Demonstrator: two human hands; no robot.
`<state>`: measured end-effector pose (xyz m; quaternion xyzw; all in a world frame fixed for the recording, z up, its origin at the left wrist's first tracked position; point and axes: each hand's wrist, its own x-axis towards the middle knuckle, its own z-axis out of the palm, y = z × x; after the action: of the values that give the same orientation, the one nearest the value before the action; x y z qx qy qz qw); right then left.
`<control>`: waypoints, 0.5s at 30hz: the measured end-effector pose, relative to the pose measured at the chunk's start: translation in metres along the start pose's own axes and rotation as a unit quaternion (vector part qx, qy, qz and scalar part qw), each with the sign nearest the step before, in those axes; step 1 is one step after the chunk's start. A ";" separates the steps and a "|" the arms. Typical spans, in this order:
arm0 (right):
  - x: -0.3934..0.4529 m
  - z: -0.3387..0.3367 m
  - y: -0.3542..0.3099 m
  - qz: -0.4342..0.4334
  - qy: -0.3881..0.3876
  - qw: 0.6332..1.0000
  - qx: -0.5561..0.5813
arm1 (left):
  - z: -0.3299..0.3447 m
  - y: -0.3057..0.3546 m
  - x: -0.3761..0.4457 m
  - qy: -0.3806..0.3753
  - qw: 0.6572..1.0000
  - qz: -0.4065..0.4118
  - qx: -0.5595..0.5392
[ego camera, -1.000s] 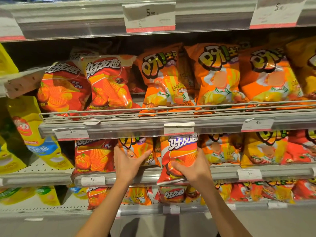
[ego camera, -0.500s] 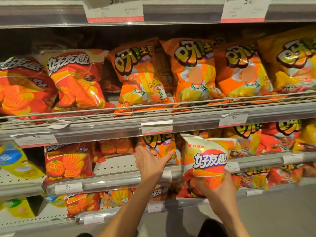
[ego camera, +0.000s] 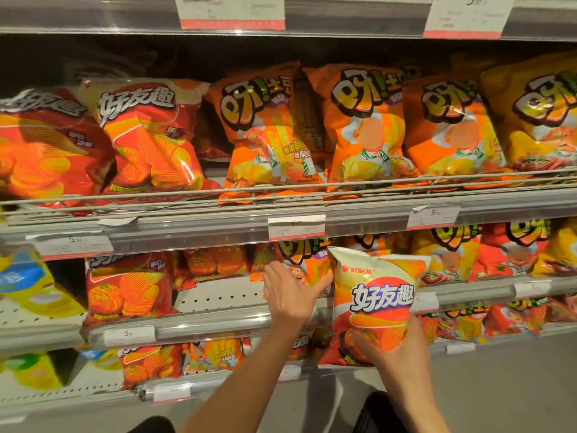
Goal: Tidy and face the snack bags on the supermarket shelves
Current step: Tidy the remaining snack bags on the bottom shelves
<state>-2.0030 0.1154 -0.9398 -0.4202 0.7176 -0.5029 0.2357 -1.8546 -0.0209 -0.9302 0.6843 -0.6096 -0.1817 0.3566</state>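
Note:
My right hand (ego camera: 395,350) grips the lower part of a cream and red-orange chip bag (ego camera: 376,295), held upright in front of the middle shelf, off the shelf. My left hand (ego camera: 288,293) reaches onto the middle shelf with fingers spread, resting against an orange bag with a cartoon figure (ego camera: 304,260). To its left a red chip bag (ego camera: 126,287) stands on the same shelf, with a bare gap of perforated shelf (ego camera: 218,296) between them. The shelf above holds red bags (ego camera: 150,139) on the left and orange bags (ego camera: 268,135) to the right.
A wire rail (ego camera: 281,190) fronts the upper shelf. Price-tag strips (ego camera: 296,228) line each shelf edge. Yellow bags (ego camera: 31,282) sit at the far left, more orange and red bags (ego camera: 505,254) fill the right. A lower shelf (ego camera: 156,364) holds smaller bags. Grey floor lies below.
My right hand has pulled the cream and red-orange bag off the middle shelf and out to the right. The left hand stayed on the orange bag. The view shifted right.

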 end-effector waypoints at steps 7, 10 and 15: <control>-0.022 0.034 -0.031 -0.073 -0.080 0.994 0.016 | -0.063 -0.077 -0.026 0.053 0.990 0.103 -0.082; -0.040 0.064 -0.047 -0.075 -0.108 0.991 0.011 | -0.094 -0.123 -0.030 0.088 0.987 0.127 0.034; -0.042 0.125 -0.082 -0.109 -0.127 0.984 -0.053 | -0.125 -0.164 -0.028 0.029 0.937 0.206 0.281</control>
<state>-1.8553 0.0738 -0.9161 -0.5683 0.6576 -0.4292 0.2455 -1.6590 0.0401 -0.9674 0.6213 -0.7525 0.0942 0.1972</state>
